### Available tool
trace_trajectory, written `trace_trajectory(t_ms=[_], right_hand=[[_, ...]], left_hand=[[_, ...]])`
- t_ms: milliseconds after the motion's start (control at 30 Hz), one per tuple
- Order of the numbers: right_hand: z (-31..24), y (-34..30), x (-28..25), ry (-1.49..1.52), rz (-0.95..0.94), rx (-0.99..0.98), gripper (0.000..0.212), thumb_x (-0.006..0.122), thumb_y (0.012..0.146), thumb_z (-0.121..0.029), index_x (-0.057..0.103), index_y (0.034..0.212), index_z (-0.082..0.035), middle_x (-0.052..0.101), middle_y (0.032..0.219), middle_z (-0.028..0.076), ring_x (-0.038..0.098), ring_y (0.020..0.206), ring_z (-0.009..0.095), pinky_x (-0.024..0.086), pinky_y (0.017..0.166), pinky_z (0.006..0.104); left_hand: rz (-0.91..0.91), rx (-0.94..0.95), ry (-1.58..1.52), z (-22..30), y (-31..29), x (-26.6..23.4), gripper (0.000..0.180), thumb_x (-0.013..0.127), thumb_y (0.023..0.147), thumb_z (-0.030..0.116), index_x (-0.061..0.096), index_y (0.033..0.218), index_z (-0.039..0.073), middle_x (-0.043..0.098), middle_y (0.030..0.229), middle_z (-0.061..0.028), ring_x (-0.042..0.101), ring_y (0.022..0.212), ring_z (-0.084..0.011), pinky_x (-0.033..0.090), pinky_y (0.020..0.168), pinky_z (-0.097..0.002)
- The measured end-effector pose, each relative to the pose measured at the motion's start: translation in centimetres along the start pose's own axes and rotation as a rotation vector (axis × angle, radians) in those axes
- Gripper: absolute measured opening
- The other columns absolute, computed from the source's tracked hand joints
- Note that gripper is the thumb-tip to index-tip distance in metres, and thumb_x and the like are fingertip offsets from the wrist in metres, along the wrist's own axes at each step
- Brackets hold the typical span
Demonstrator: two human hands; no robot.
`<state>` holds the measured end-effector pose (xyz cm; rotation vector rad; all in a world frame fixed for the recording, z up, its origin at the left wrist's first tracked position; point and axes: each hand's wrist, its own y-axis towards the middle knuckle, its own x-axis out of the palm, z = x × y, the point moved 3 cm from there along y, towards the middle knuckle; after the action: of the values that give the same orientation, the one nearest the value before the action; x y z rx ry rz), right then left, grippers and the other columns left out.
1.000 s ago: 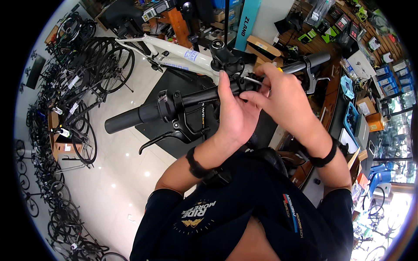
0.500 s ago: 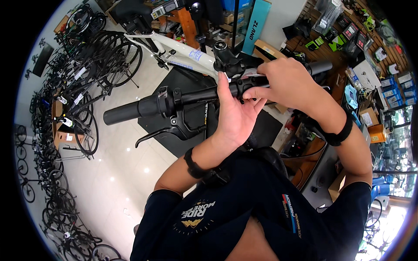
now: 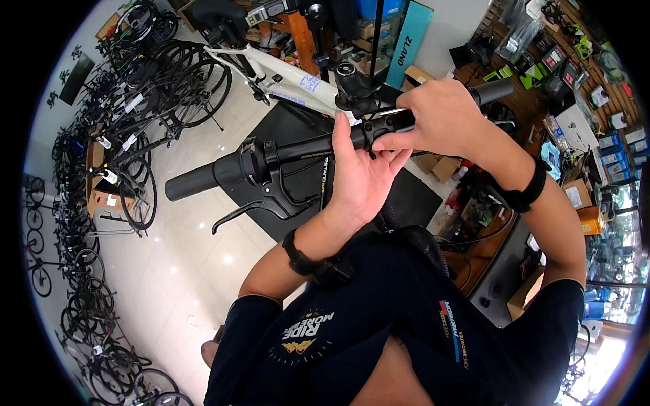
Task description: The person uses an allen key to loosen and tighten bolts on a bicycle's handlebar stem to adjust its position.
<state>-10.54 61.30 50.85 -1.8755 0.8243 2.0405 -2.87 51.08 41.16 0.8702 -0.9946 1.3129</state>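
Note:
A black bicycle handlebar (image 3: 305, 149) crosses in front of me, joined to a stem (image 3: 357, 91) on a white bike frame (image 3: 288, 68). My left hand (image 3: 362, 179) lies palm up against the bar's middle, thumb raised in front of it and fingers stretched beneath my right thumb. My right hand (image 3: 443, 118) is closed around the bar just right of the stem clamp (image 3: 372, 132), fingertips above, thumb below. A thin silvery strip (image 3: 387, 111) shows by those fingertips; its kind is unclear. Leftward on the bar sit a rubber grip (image 3: 193, 184) and a brake lever (image 3: 254, 208).
Many bicycles (image 3: 183, 78) stand along the left wall. A black mat (image 3: 261, 152) lies under the bike on pale floor tiles (image 3: 203, 250). At the right are a workbench (image 3: 497, 284), cartons (image 3: 575, 193) and a slatted wall (image 3: 582, 54) hung with packaged parts.
The view has shifted slightly. Both hands stay at the bar's middle in nearly the same pose, the right thumb a little closer to the clamp.

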Motion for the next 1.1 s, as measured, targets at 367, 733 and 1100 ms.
trace_trajectory(t_ms=[367,733,1100], right_hand=[[0.3,1.7,-0.9,-0.040,-0.177,-0.022,0.078,0.066,0.067,-0.076,0.065,0.061,0.001,0.057,0.053,0.016,0.063,0.058,0.036,0.052,0.057,0.0412],[0.4,2.5,-0.6,-0.050,-0.165,-0.079,0.078,0.064,0.068,-0.077,0.066,0.062,0.001,0.059,0.055,0.017,0.063,0.060,0.038,0.052,0.059,0.0423],[0.6,2.7,-0.8,-0.083,-0.122,-0.146,0.073,0.070,0.066,-0.071,0.066,0.064,0.002,0.055,0.053,0.017,0.061,0.061,0.039,0.048,0.058,0.0442]], left_hand=[[-0.364,0.170,0.454,0.2,-0.2,-3.5,0.037,0.044,0.101,0.016,0.047,0.134,-0.002,0.055,0.131,-0.0138,0.048,0.130,-0.0282,0.034,0.114,-0.0493],[-0.236,0.243,0.625,0.9,-0.1,-3.2,0.031,0.046,0.100,0.007,0.051,0.128,-0.006,0.057,0.130,-0.0183,0.057,0.121,-0.0300,0.046,0.105,-0.0420],[-0.096,0.302,1.499,1.4,-8.2,-2.2,0.065,0.071,0.086,0.010,0.037,0.140,-0.003,0.047,0.134,-0.0195,0.058,0.113,-0.0256,0.049,0.095,-0.0355]])
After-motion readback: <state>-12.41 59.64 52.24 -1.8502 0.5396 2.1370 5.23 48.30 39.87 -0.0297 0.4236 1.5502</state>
